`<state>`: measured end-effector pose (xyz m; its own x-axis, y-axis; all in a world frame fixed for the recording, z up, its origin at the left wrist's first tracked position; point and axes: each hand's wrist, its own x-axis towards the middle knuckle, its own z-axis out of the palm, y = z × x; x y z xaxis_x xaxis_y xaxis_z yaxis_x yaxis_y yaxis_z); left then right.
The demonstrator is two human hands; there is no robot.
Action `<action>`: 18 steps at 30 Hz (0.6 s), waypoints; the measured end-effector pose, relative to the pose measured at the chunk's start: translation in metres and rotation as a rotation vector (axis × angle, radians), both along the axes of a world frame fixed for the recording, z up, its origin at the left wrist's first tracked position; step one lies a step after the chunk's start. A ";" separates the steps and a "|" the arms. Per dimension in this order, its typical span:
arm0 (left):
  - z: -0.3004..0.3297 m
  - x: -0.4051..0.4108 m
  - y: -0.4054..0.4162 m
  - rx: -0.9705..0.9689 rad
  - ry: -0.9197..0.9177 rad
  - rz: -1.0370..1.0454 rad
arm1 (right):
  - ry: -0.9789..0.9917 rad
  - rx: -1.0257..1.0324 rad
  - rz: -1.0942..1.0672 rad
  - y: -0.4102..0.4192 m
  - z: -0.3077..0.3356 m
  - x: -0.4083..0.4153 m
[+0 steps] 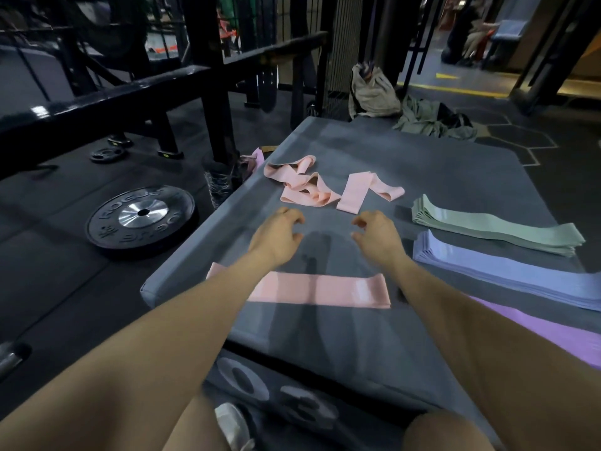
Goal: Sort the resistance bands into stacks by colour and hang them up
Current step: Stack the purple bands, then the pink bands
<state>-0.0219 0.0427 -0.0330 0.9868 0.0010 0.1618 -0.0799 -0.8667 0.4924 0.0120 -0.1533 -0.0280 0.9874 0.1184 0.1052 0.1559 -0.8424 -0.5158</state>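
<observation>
Bare left hand (276,236) and right hand (377,237), fingers loosely curled, holding nothing, above the grey mat (422,164).

Loose pink bands (312,187) tangled far; flat pink band (320,291) near; green stack (494,224), blue stack (507,271) right

Grey mat (374,151), seemingly padded; sorted bands (320,289).

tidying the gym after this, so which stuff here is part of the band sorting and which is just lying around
Part of the job:
loose pink bands
flat pink band
green stack
blue stack
purple bands
grey mat they lie on

Just lying about:
weight plate
small plate
beige bag
crumpled clothing
</observation>
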 end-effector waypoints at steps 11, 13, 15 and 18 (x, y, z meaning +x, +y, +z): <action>-0.021 0.116 -0.035 -0.015 0.012 -0.026 | -0.013 -0.080 -0.003 0.004 -0.026 0.105; -0.025 0.124 -0.036 -0.020 0.011 -0.035 | -0.034 -0.107 -0.012 0.002 -0.032 0.112; -0.025 0.126 -0.035 -0.022 0.003 -0.037 | -0.040 -0.116 -0.038 -0.001 -0.036 0.117; -0.021 0.123 -0.037 -0.071 -0.021 -0.036 | -0.047 -0.049 -0.043 -0.002 -0.030 0.116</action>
<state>0.1013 0.0052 -0.0540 0.9829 -0.0222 0.1829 -0.1211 -0.8258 0.5508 0.1281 -0.1556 -0.0583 0.9858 0.0823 0.1463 0.1422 -0.8728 -0.4669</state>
